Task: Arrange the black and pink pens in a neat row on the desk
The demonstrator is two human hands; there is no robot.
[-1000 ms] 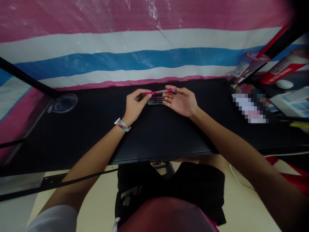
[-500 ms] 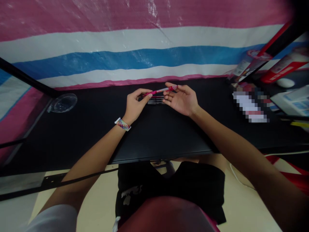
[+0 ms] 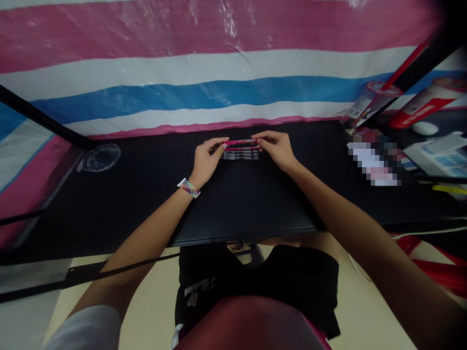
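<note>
A pink pen (image 3: 241, 142) with a clear barrel lies crosswise between my two hands, just beyond a stack of other pens. My left hand (image 3: 207, 158) pinches its left end between thumb and fingers. At the other end, my right hand (image 3: 276, 148) grips the tip with thumb and forefinger. Directly below it, several pens (image 3: 241, 154) lie side by side on the black desk (image 3: 237, 199), the nearest ones dark and clear, one farther back pink. My left wrist wears a colourful woven band (image 3: 188, 187).
A clear plastic lid (image 3: 99, 158) sits at the desk's left. On the right stand a clear cup (image 3: 372, 99), a red and white canister (image 3: 425, 102), a white egg-shaped object (image 3: 425, 128) and a box (image 3: 438, 153). A striped sheet (image 3: 204, 92) hangs behind.
My right hand has turned from open-palmed to pinching the pen's right end. The pen has gone from slanted to nearly level, lower and closer to the row of pens.
</note>
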